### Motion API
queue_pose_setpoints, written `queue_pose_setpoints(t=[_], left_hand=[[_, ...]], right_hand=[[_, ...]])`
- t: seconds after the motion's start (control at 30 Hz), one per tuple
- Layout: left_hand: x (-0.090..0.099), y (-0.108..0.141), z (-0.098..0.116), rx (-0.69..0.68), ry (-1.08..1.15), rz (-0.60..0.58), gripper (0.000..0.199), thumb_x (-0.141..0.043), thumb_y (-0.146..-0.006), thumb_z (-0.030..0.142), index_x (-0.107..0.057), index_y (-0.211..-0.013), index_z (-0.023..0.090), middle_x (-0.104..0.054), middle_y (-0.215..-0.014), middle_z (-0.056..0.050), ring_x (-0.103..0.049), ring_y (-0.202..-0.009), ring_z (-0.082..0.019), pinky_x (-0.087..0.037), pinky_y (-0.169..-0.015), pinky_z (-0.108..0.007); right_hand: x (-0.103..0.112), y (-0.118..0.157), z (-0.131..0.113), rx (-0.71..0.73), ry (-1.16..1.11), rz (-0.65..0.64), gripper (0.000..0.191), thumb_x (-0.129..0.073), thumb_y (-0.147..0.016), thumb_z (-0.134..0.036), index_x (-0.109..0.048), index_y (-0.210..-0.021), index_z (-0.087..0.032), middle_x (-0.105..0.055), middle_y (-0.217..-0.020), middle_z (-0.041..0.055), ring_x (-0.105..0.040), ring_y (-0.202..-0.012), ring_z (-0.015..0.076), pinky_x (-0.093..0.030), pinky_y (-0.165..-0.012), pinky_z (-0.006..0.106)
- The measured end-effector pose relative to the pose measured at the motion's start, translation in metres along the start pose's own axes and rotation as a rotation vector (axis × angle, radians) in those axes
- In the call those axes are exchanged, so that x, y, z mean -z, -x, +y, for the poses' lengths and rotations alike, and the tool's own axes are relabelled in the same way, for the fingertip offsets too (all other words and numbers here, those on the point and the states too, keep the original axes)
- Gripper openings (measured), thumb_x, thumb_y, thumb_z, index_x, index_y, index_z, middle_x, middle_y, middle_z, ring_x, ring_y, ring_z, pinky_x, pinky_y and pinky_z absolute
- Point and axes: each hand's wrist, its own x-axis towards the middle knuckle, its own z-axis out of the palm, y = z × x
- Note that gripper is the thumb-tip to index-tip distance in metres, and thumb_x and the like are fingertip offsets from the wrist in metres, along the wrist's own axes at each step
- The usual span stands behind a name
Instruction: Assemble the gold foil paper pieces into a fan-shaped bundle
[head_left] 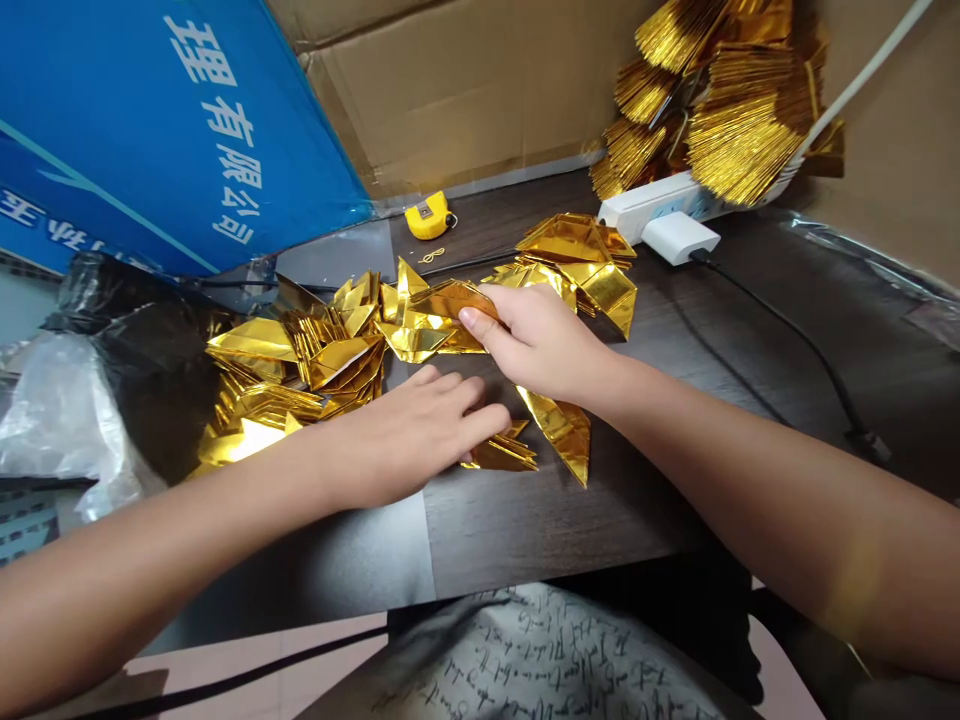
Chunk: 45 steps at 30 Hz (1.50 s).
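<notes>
My right hand (536, 335) is closed on a folded gold foil paper piece (454, 298), thumb on top. Lower on the table, my left hand (420, 430) bends its fingers over a small stack of folded gold papers (504, 455); its fingertips are mostly hidden, so its grip is unclear. Beneath my right wrist a single pointed gold foil piece (561, 430) lies on the dark tabletop. A heap of folded gold foil pieces (300, 360) spreads left of my hands, and more folded foil (581, 255) lies just beyond my right hand.
A yellow tape measure (429, 216) sits at the back beside a rubber band (431, 256). Bundled gold foil (742, 130) leans behind a white power strip (660, 200) with a plugged-in charger (681, 238). Cardboard (480, 90) and a blue panel (150, 120) stand behind; a black plastic bag (142, 370) is at left.
</notes>
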Motion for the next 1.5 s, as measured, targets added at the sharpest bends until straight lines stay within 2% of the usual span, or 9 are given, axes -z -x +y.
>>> queue_pose_setpoints(t=[0.1,0.23,0.37,0.47,0.6,0.83,1.1,1.23,1.5], left_hand=[[0.002,0.002,-0.002,0.029,0.111,0.022,0.036,-0.051,-0.099,0.019,-0.046,-0.135,0.016,-0.063,-0.107,-0.007,-0.057,-0.092,-0.020,-0.040,-0.082,-0.033],[0.004,0.003,-0.002,0.024,0.008,0.016,0.011,-0.051,-0.097,0.018,-0.062,-0.101,0.017,-0.064,-0.093,-0.005,-0.058,-0.086,-0.020,-0.041,-0.090,-0.038],[0.010,0.004,0.003,-0.043,-0.111,0.106,0.017,-0.048,-0.093,0.009,-0.062,-0.089,0.018,-0.065,-0.087,-0.003,-0.059,-0.088,-0.020,-0.033,-0.107,-0.045],[0.018,0.004,0.005,-0.069,-0.100,0.079,0.017,-0.046,-0.096,0.011,-0.059,-0.088,0.018,-0.066,-0.080,-0.002,-0.058,-0.076,-0.017,-0.042,-0.089,-0.035],[0.023,-0.004,0.006,-0.083,-0.128,0.211,0.021,-0.040,-0.101,0.016,-0.061,-0.105,0.018,-0.070,-0.087,-0.002,-0.060,-0.078,-0.017,-0.042,-0.073,-0.031],[0.000,-0.044,0.011,-0.139,-0.326,0.389,0.032,-0.037,-0.105,0.022,-0.058,-0.128,0.024,-0.071,-0.118,-0.005,-0.064,-0.103,-0.020,-0.044,-0.088,-0.035],[-0.028,-0.059,0.003,-0.290,0.124,0.229,0.054,-0.046,-0.091,0.020,-0.053,-0.144,0.015,-0.054,-0.146,-0.015,-0.042,-0.144,-0.029,-0.041,-0.116,-0.047],[-0.021,-0.056,-0.003,-0.309,0.291,0.143,0.050,-0.040,-0.097,0.019,-0.054,-0.144,0.013,-0.047,-0.153,-0.016,-0.033,-0.151,-0.027,-0.034,-0.124,-0.047],[-0.002,-0.056,-0.004,-0.248,0.483,0.089,0.043,-0.045,-0.104,0.031,-0.058,-0.139,0.010,-0.054,-0.148,-0.017,-0.047,-0.143,-0.024,-0.038,-0.124,-0.042]], right_hand=[[0.000,-0.001,0.000,-0.001,0.006,0.007,0.034,-0.045,-0.099,-0.027,-0.032,-0.068,-0.023,-0.039,-0.059,-0.0031,-0.034,-0.056,0.0142,-0.021,-0.059,0.031],[0.000,-0.001,0.000,-0.008,0.031,0.016,0.033,-0.045,-0.099,-0.027,-0.032,-0.068,-0.023,-0.040,-0.060,-0.0026,-0.035,-0.057,0.0147,-0.022,-0.060,0.031],[0.002,-0.001,0.000,-0.001,0.031,0.021,0.034,-0.044,-0.099,-0.027,-0.031,-0.068,-0.023,-0.040,-0.060,-0.0025,-0.035,-0.058,0.0148,-0.022,-0.060,0.031],[0.003,-0.001,0.001,0.012,0.003,0.024,0.034,-0.044,-0.099,-0.027,-0.032,-0.067,-0.023,-0.040,-0.059,-0.0028,-0.035,-0.057,0.0143,-0.022,-0.059,0.031],[0.006,-0.003,0.001,0.014,-0.052,0.056,0.032,-0.045,-0.099,-0.026,-0.037,-0.068,-0.022,-0.045,-0.062,-0.0022,-0.039,-0.059,0.0140,-0.025,-0.060,0.030],[0.017,-0.007,0.002,-0.064,-0.349,0.158,0.023,-0.049,-0.103,-0.026,-0.060,-0.084,-0.018,-0.057,-0.072,0.0007,-0.054,-0.067,0.0153,-0.041,-0.064,0.029],[0.022,-0.008,0.005,-0.111,-0.417,0.172,0.023,-0.050,-0.103,-0.025,-0.065,-0.089,-0.016,-0.060,-0.074,0.0021,-0.057,-0.072,0.0165,-0.045,-0.064,0.029],[0.022,-0.008,0.004,-0.082,-0.341,0.151,0.026,-0.049,-0.103,-0.027,-0.062,-0.083,-0.017,-0.059,-0.073,0.0014,-0.054,-0.069,0.0156,-0.041,-0.061,0.028],[0.021,-0.007,0.004,-0.050,-0.257,0.155,0.029,-0.049,-0.104,-0.032,-0.061,-0.082,-0.018,-0.057,-0.070,0.0003,-0.051,-0.065,0.0152,-0.035,-0.061,0.029]])
